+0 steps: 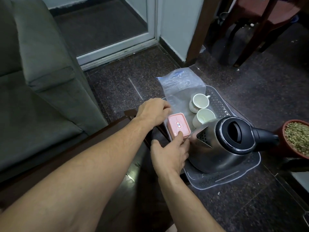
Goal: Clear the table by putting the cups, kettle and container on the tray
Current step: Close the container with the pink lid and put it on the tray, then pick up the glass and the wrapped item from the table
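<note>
Our right hand (pixel 168 156) has its fingers (pixel 180 137) nearly straight and close together. The forefinger lies on the near edge of the pink container (pixel 178 126), and the thumb is held off to the left, so nothing is pinched. The container sits at the left side of the clear tray (pixel 217 180), just beside the kettle (pixel 224 144) spout. We judge it light, stiff and smooth-lidded, best taken by its two long sides. Our left hand (pixel 153 111) curls down just beyond the container's far corner. Its tips are hidden, so we cannot tell what it grips, perhaps the tray's rim. Both cups (pixel 201 108) stand on the tray beyond.
</note>
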Available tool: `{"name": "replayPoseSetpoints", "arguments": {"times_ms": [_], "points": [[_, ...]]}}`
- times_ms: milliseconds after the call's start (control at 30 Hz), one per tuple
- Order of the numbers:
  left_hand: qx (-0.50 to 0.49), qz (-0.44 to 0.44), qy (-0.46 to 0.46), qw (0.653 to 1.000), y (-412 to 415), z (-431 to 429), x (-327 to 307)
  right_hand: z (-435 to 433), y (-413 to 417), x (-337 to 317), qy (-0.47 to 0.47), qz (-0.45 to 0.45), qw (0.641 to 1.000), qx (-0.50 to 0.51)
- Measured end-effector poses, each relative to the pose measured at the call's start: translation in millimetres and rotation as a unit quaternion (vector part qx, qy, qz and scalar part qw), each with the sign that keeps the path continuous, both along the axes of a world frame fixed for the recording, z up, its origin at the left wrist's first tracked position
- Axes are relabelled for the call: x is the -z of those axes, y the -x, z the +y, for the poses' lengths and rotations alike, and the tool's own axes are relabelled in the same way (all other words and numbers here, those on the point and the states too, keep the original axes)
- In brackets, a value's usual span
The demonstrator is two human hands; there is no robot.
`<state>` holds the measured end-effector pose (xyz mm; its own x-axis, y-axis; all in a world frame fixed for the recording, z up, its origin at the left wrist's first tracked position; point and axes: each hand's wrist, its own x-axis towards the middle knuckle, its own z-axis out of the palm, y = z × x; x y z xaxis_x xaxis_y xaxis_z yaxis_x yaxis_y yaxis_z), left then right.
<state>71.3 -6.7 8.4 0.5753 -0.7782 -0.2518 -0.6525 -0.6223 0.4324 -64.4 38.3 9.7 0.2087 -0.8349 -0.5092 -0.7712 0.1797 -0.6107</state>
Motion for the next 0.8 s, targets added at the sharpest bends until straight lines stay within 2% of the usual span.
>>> {"name": "replayPoseSetpoints", "arguments": {"times_ms": [167, 300, 400, 667, 800], "points": [[-0.085, -0.020, 0.058, 0.995, -14.2, 60.1, -15.1, 30.2, -26.8, -26.0, 0.049, -0.081, 0.994, -0.051], [-0.194, -0.018, 0.066, 0.979, -40.2, 148.9, -18.3, 75.4, -58.6, -26.7, 0.063, -0.141, 0.976, -0.153], [-0.278, 0.001, 0.075, 0.958, -50.7, 229.8, -15.6, 124.9, -75.1, -16.3, 0.058, -0.145, 0.960, -0.231], [-0.410, 0.008, 0.045, 0.911, -40.3, 438.0, 2.0, 278.1, -90.1, 18.7, 0.054, -0.129, 0.874, -0.465], [-0.445, -0.004, 0.052, 0.894, -27.2, 518.1, 12.6, 338.2, -74.3, 34.1, 0.018, -0.121, 0.809, -0.575]]}}
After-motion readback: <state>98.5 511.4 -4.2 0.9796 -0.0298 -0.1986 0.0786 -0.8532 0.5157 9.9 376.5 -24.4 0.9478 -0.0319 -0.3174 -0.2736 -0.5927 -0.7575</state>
